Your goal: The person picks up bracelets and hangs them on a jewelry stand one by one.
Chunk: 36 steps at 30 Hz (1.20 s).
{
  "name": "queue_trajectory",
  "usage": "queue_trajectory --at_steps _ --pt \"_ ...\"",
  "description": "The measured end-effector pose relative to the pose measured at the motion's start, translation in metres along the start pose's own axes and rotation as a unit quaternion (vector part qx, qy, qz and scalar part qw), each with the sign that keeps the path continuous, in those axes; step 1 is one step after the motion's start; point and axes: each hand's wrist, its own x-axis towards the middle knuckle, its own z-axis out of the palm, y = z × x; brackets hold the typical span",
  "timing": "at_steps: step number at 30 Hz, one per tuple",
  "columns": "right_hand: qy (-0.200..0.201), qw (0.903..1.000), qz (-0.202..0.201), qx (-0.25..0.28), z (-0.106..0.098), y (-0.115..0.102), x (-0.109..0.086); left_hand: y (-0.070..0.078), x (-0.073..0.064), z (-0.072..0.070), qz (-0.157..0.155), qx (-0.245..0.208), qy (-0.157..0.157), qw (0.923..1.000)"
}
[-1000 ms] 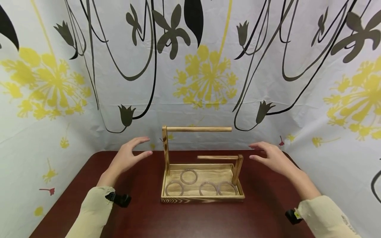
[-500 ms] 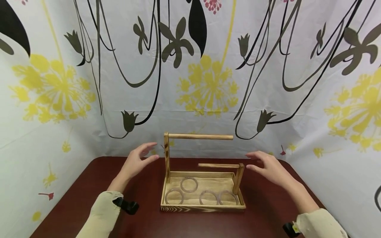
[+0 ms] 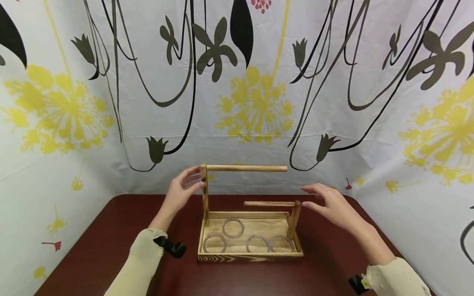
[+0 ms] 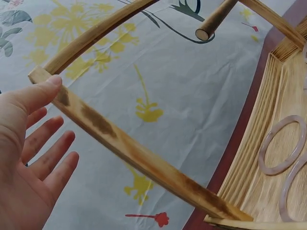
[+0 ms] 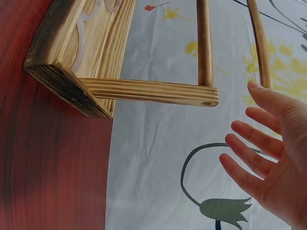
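Left hand [image 3: 178, 193] moved in to the tall post [image 3: 205, 197] of a brown wooden tray rack [image 3: 250, 257], contact unclear, right hand [image 3: 333, 206] slightly nearer its short post [image 3: 294, 222], both loosely spread, rack on the dark-red surface [image 3: 252, 279], four pale translucent rings [image 4: 262, 160] inside

Right of the left fingers [image 4: 60, 149], a ring [image 4: 284, 196] is cut off. Left of the right fingers [image 5: 254, 137], the tray [image 5: 116, 48] is cropped.
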Motion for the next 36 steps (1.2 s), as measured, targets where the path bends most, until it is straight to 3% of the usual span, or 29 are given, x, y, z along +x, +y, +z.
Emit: queue_trajectory --at_steps 14,23,36 --pt "0.013 0.9998 -0.015 0.001 -0.004 -0.017 0.0 -0.003 0.006 0.009 0.003 -0.018 0.019 0.9997" --pt "0.01 0.9996 -0.02 0.016 -0.003 -0.03 0.001 -0.005 0.011 0.01 0.029 -0.02 0.015 0.9993" --pt "0.013 0.9977 -0.057 0.035 0.016 -0.056 0.001 -0.007 0.011 0.014 0.037 -0.045 0.022 0.9981"
